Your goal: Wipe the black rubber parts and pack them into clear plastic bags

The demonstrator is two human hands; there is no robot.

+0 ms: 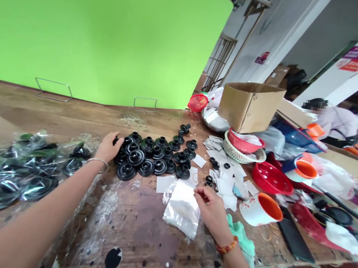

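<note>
My left hand (109, 147) is closed around a black part at the left end of a pile of black stepped round parts (136, 157); its fingers partly hide that part. My right hand (213, 207) pinches the upper right edge of a clear plastic bag (183, 208) lying on the wooden table (139, 223). White paper slips (164, 183) lie just behind the bag. To the left of my left arm, several black parts wrapped in clear plastic (4, 173) are heaped together.
A green panel (97, 24) stands along the back. To the right are a white cup with an orange inside (252, 209), a black phone-like slab (295, 236), a red basin (272, 179), baskets (235, 154) and a cardboard box (238, 105). A co-worker (339, 122) bends over farther right.
</note>
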